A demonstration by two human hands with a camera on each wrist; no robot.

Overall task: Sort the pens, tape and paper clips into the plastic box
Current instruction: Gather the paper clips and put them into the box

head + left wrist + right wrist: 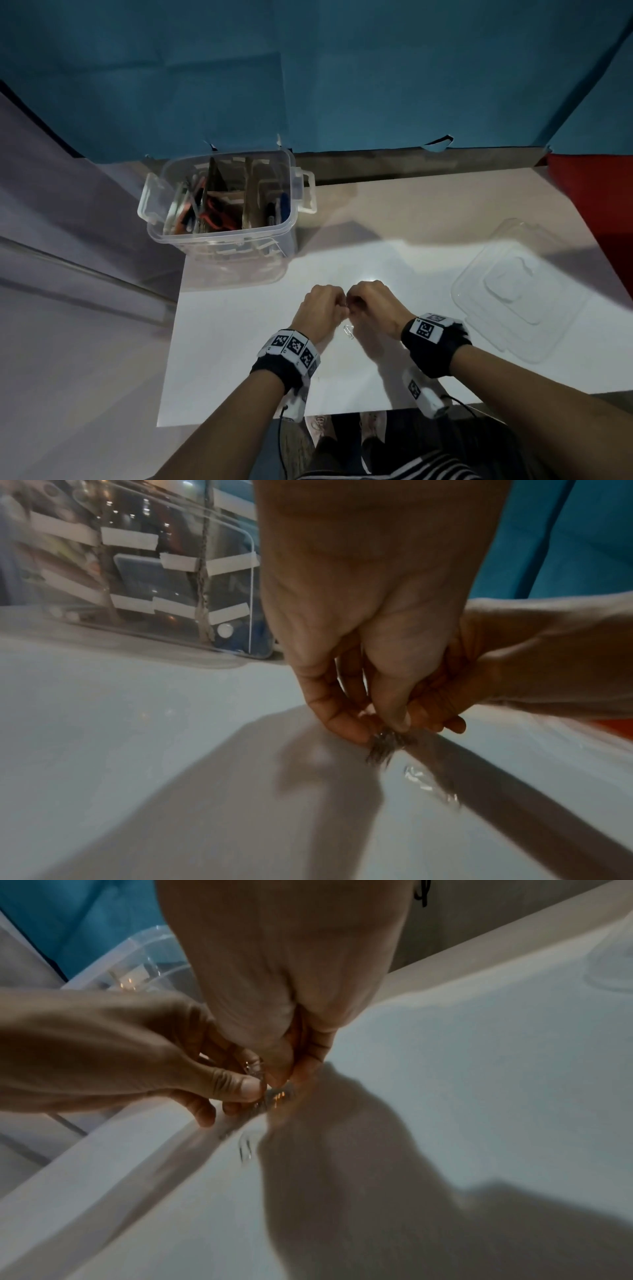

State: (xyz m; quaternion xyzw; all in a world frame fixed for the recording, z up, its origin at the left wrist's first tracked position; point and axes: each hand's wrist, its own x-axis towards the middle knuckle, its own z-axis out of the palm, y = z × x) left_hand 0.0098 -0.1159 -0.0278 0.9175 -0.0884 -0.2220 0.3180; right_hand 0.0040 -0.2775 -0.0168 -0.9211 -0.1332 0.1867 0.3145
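My two hands meet knuckle to knuckle over the middle of the white table [239,335]. My left hand [337,310] [380,731] pinches a small bunch of metal paper clips [385,744] between thumb and forefinger. My right hand [354,308] [284,1080] pinches the same bunch of paper clips [277,1096] from the other side. One loose paper clip [348,331] [428,783] [245,1148] lies on the table just below the hands. The clear plastic box [287,192] stands at the back left, with pens [277,209] in its right section.
Cardboard dividers split the box; red-handled scissors [214,214] and other tools sit in its left and middle sections. The clear lid [520,294] lies flat at the right. A blue cloth [308,75] hangs behind. The table's front edge is close to my body.
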